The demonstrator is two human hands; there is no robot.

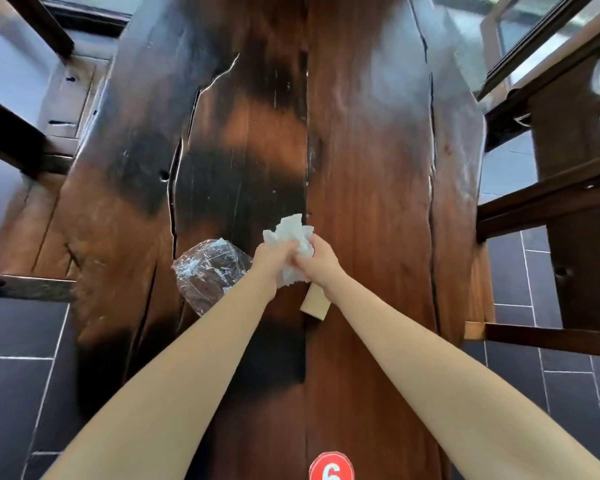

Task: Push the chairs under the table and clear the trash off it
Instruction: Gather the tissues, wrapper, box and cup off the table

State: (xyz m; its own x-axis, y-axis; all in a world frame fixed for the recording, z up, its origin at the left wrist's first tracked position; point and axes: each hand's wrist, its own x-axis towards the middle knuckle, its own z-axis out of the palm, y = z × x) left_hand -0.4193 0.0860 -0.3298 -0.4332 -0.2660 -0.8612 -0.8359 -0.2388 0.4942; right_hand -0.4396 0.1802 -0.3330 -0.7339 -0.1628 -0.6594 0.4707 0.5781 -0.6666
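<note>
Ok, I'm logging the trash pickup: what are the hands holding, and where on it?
The left hand and right hand both grip the crumpled white tissue round its middle; its top sticks out.

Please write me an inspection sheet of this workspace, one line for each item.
Surface: dark wooden table, cracked along the grain; red sticker with a 6 at the near edge.
Job's things: crumpled white paper in both hands; clear plastic wrap and beige cardboard piece lie on the table; left chairs, right chairs.
Clutter: nothing seen.
Hands: left hand and right hand grip the paper.
Cables: nothing seen.
Surroundings: dark tiled floor.
</note>
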